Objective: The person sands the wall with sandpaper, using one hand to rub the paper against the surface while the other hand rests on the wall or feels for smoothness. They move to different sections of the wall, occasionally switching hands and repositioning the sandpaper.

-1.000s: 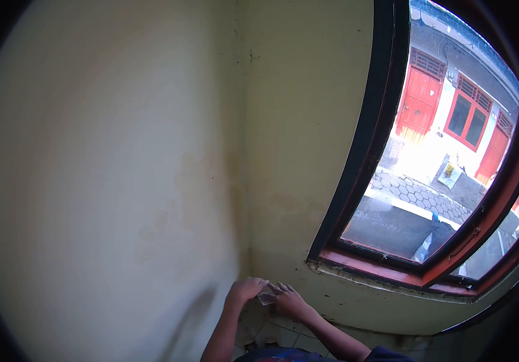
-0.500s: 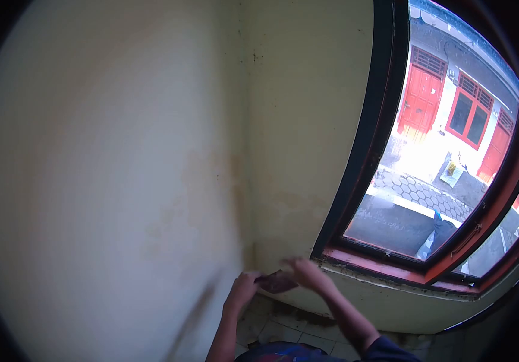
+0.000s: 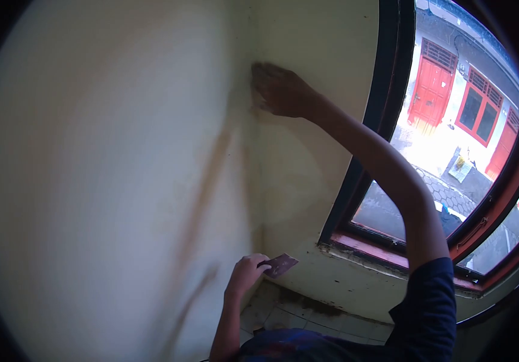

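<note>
Since the earlier frame the bare right hand (image 3: 279,89) has swung up from just beside the thin, dark maroon-brown rectangular sheet (image 3: 281,266), and it is now at the pale cream painted wall (image 3: 317,39) left of the dark blue-black window frame (image 3: 387,75), level with the upper part in view. The bare left hand (image 3: 248,271) has stayed low, below and left of the frame's bottom left corner, with the sheet in its grip.

The sheet lies well below the right hand, nearly straight down in this view, and just below and left of that same corner of the window frame. Its long axis runs from the left hand toward the window side, tilting slightly upward at the free end. The left hand is by far the nearer, its thumb and fingers clamped on the sheet's near end. The right hand's fingers look bent and close together, but they are blurred; I cannot tell whether they hold anything or whether they press on the wall.

The sheet looks stiff enough to stand out unsupported, with pale specks or scuffs on its face and a lighter edge at the free end; it could be abrasive paper.
</note>
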